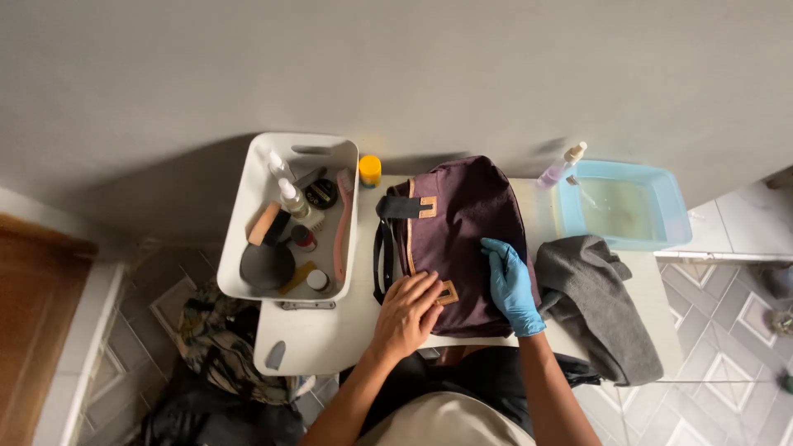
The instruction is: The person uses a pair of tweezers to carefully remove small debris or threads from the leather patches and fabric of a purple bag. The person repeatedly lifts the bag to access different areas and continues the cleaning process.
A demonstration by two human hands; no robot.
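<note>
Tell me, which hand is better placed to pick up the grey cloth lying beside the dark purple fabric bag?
The right hand, probably. In its blue glove it rests on the dark purple fabric bag at the edge nearest the grey cloth. The bare left hand lies flat on the bag's near left corner, farther off.

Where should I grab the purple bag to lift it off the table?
Probably the black strap looped along the left edge of the purple bag. It hangs clear of the body, so fingers could hook under it from the left, the side facing the white bin. The left hand and the gloved right hand already lie flat on the bag's near half, and the grey cloth crowds the right.
</note>
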